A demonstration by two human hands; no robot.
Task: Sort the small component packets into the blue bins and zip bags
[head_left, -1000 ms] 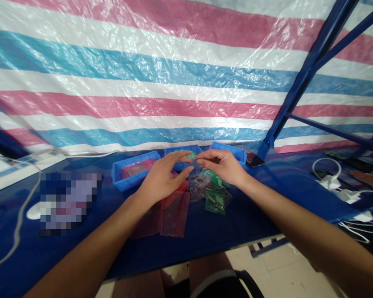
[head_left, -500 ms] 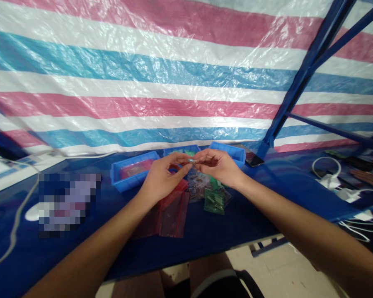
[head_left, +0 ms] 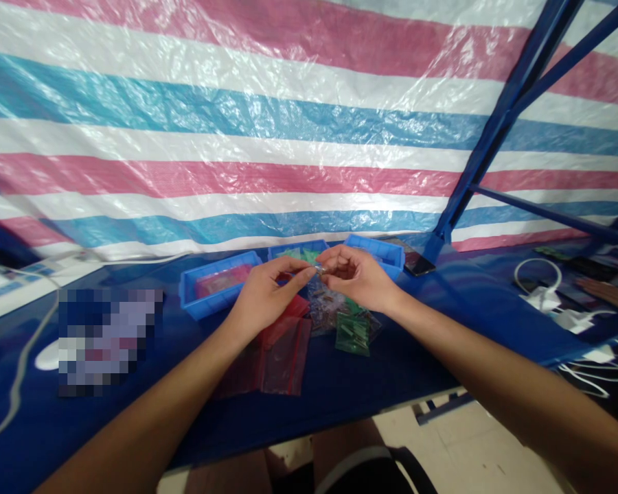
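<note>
My left hand [head_left: 268, 291] and my right hand [head_left: 360, 278] meet over the middle of the blue table, fingertips pinched around a small shiny piece [head_left: 319, 269] too small to make out. Below them lies a clear plastic bag [head_left: 322, 309] with small metal parts. A green bag [head_left: 353, 334] with metal pieces is just below my right hand. Flat red zip bags [head_left: 285, 353] lie under and in front of my left hand.
Behind the hands stand a left blue bin [head_left: 190, 300] with red bags, a middle blue bin [head_left: 299, 245] with green bags and a right blue bin [head_left: 373, 241]. A phone [head_left: 419, 264] lies beyond; white cables [head_left: 579, 319] are at right.
The fingers of my right hand have curled slightly and shifted around the small piece. The view has moved a little, so the table items appear slightly further left.
</note>
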